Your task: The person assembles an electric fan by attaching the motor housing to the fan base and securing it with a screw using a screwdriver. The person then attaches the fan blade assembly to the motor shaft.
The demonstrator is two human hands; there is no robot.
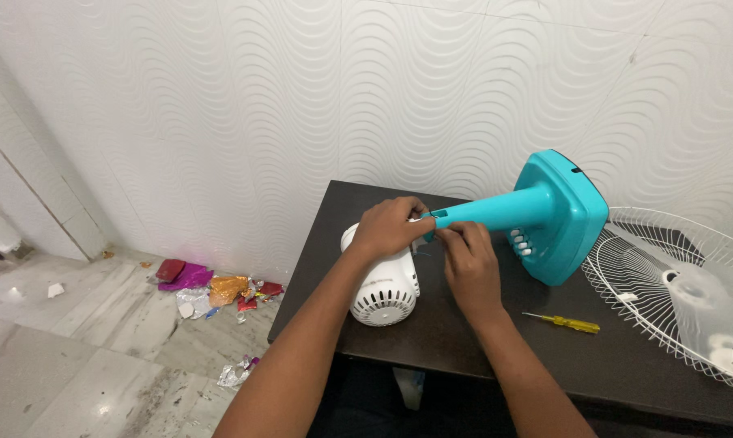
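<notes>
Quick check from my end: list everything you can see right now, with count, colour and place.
fan motor housing: 1, white, table's left part, under the left hand
fan stand: 1, teal, lying on the table, base toward the wall
fan guard: 1, white wire, table's right end
screwdriver: 1, yellow handle, table front
table: 1, dark
wrappers: several, mixed colours, floor at left
left hand: on the housing top
right hand: at the stand's neck

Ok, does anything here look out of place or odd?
Yes. The teal fan stand lies tipped on the dark table, its white grille off beside it, and crumpled foil wrappers litter the floor.
</notes>
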